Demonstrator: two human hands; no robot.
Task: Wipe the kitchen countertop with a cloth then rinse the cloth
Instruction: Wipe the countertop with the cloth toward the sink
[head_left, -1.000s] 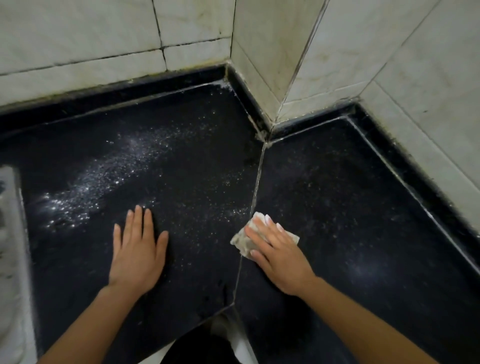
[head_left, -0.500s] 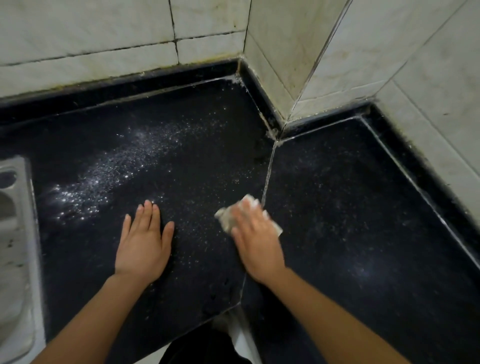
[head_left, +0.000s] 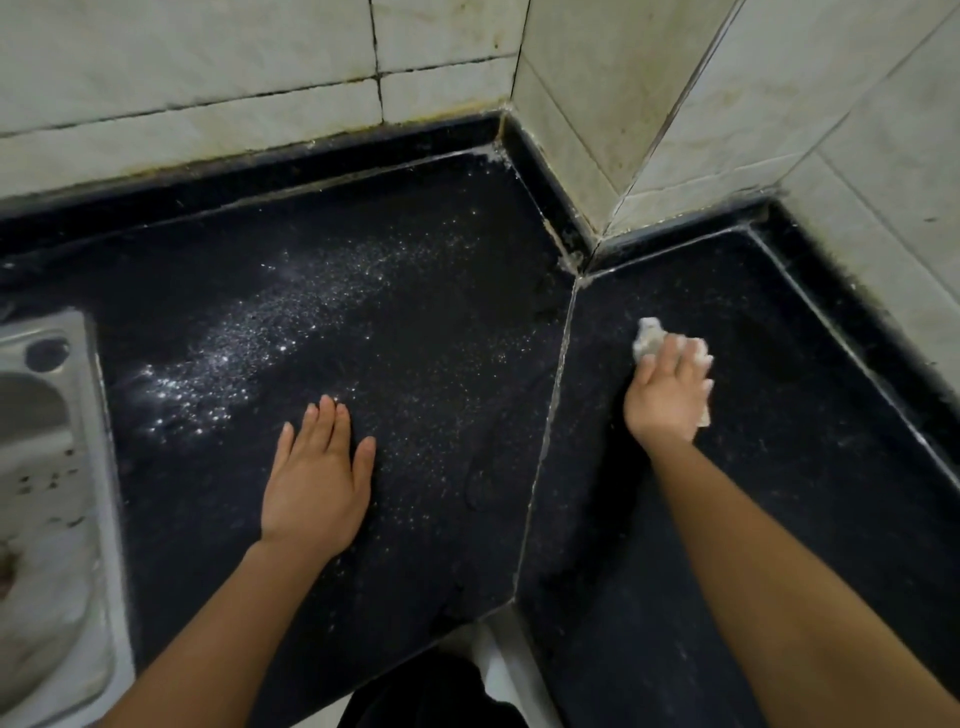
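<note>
The countertop (head_left: 426, 322) is black speckled stone that bends round a tiled corner, with a pale seam between its two slabs. My right hand (head_left: 665, 395) presses a small whitish cloth (head_left: 649, 338) flat onto the right slab, just right of the seam; the cloth peeks out beyond the fingertips and along the hand's right side. My left hand (head_left: 317, 478) rests palm down on the left slab with fingers straight and together, holding nothing. A streak of glinting wet specks lies beyond the left hand.
A steel sink (head_left: 47, 467) with a tap hole sits at the left edge. Pale tiled walls (head_left: 597, 104) with dark grout rise behind a black upstand, with a protruding corner in the middle. The counter's front edge runs below my arms.
My right hand slid the cloth from the seam rightward and farther back onto the right slab. The left hand stayed flat in place. The view shifted, showing more of the sink.
</note>
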